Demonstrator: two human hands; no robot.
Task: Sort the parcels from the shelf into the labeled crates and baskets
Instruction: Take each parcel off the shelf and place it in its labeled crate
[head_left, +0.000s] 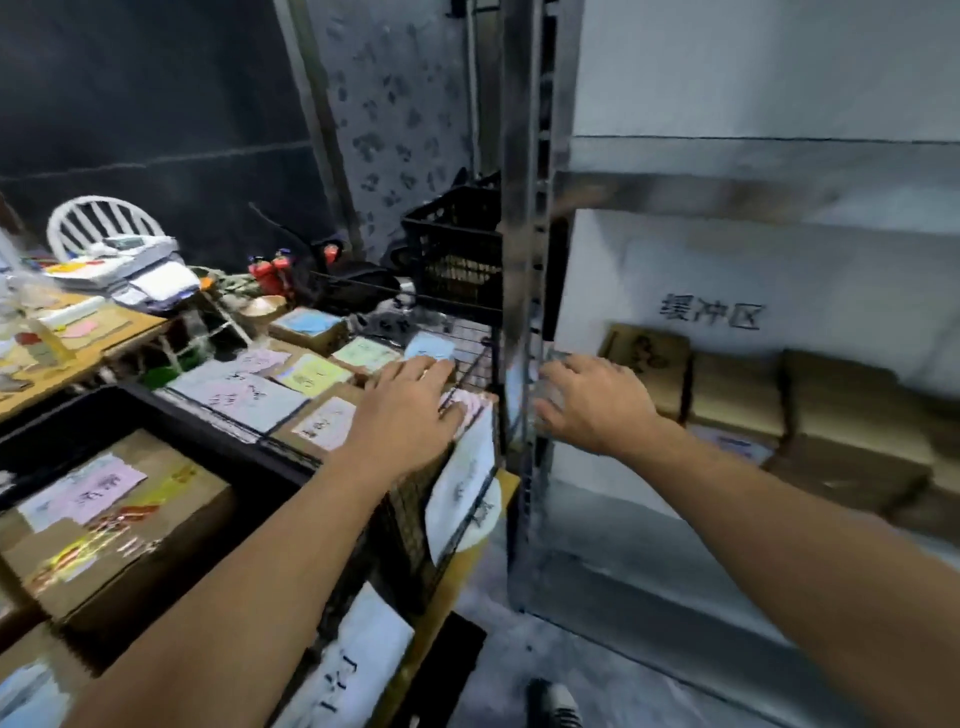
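Both my hands are open and hold nothing, the left hand (410, 400) flat over parcels already in the wire basket (470, 374), the right hand (592, 400) near the metal shelf (524, 260), where several brown parcels (737, 395) wait, so I judge sorting is partly done.

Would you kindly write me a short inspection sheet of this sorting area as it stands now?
Surface: wire basket packed with labelled boxes.
Job's things: brown parcels on the metal shelf; taped box in a black crate.
Clutter: printer, papers on the wooden table.
Hands: left hand flat on a box; right hand at the shelf, grip unclear.
Cables: nothing seen.
Surroundings: white chair, dark wall.
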